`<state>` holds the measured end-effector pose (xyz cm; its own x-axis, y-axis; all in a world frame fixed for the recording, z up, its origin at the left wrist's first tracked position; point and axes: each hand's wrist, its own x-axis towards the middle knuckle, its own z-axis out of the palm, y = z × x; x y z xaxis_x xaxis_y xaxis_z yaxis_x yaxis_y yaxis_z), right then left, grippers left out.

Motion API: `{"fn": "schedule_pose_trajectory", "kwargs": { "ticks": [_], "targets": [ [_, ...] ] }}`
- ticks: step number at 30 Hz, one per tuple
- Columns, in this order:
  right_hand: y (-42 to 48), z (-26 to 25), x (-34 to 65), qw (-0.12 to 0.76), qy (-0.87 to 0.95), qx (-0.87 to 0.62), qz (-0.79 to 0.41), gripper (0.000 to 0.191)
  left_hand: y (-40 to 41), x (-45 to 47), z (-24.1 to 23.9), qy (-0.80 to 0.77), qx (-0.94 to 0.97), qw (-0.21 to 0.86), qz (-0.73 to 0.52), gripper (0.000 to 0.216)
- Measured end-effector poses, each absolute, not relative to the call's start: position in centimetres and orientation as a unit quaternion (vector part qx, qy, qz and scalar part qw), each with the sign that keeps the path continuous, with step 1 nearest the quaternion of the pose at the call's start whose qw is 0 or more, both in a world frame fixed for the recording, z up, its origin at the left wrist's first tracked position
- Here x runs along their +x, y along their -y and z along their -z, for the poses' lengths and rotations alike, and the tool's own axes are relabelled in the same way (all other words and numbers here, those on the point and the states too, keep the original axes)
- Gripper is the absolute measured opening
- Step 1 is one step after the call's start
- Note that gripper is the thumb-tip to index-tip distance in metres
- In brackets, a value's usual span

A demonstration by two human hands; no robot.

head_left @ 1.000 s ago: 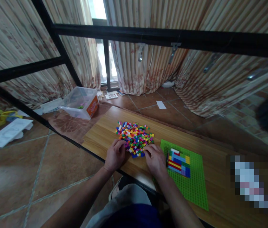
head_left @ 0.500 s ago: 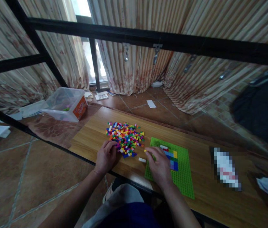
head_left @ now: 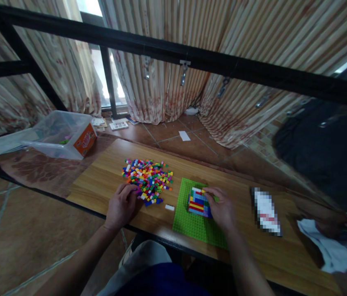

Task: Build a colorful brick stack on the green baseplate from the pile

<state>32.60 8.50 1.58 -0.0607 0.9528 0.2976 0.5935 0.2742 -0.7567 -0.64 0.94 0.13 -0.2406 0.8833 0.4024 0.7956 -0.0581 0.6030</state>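
My right hand [head_left: 221, 209] pinches a small yellow toy brick [head_left: 203, 191] at the top right of a block of stacked bricks [head_left: 197, 207] in several colours. I cannot tell whether the yellow brick touches the stack. The stack stands on a green baseplate [head_left: 183, 224]. My left hand [head_left: 120, 206] rests at the near left edge of a heap of loose toy bricks [head_left: 150, 179]. Its fingers are curled together beside purple bricks; what they hold, if anything, is hidden. One white brick [head_left: 169, 207] lies between the heap and the baseplate.
A wooden table [head_left: 96, 176] carries all this. Right of the baseplate lies a blurred-out white item [head_left: 265, 211], with crumpled white paper [head_left: 324, 246] farther right. A clear plastic box [head_left: 65, 133] stands beyond the table's left end. A black metal bar [head_left: 161, 49] crosses ahead.
My right hand has carried the yellow brick from the baseplate's left edge rightward to the stack, uncovering the stack's front. My left hand stays by the heap. The view has shifted right.
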Motion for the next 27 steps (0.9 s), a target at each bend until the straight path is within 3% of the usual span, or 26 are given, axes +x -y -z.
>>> {"fn": "schedule_pose_trajectory", "kwargs": {
  "ticks": [27],
  "targets": [
    [-10.5, -4.7, 33.1, 0.228, 0.720, -0.558, -0.344, 0.026, -0.9, -0.6, 0.1, -0.682, 0.617, 0.054, -0.388, 0.021]
  ]
}}
